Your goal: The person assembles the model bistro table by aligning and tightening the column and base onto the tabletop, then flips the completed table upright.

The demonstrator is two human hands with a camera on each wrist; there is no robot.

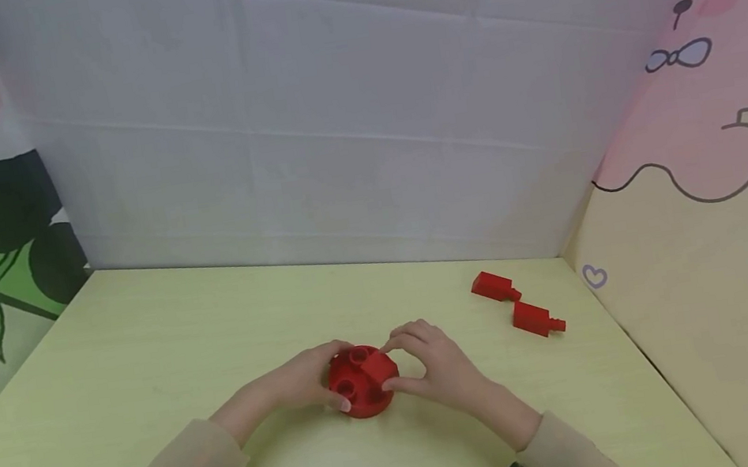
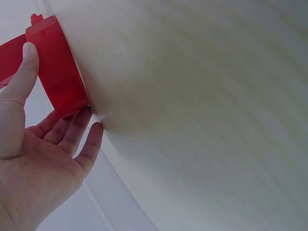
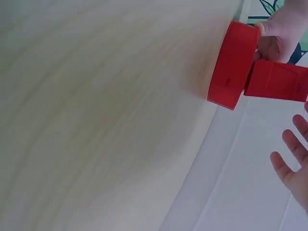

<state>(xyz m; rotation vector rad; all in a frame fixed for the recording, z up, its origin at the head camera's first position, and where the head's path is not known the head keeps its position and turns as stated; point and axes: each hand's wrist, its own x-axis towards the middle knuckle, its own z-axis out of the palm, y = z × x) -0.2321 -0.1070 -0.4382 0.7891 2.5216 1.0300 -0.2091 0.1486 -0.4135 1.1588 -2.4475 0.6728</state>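
A round red base [image 1: 364, 406] with short round sockets on its top lies flat on the table. My left hand [image 1: 301, 379] holds it from the left side, thumb at the near edge and fingers at the far edge. On the base's right part stands a red block [image 1: 380, 367], upright from it in the right wrist view. My right hand [image 1: 439, 364] pinches the block between thumb and fingertips. The left wrist view shows my left thumb against the base's side wall [image 2: 57, 67]. How the block's lower end meets the base is hidden.
Two more red blocks with narrow knobbed ends, a farther one [image 1: 494, 286] and a nearer one [image 1: 537, 319], lie at the back right of the pale table [image 1: 180, 332]. A white cloth wall [image 1: 334, 151] rises behind, with cartoon-printed panels at both sides.
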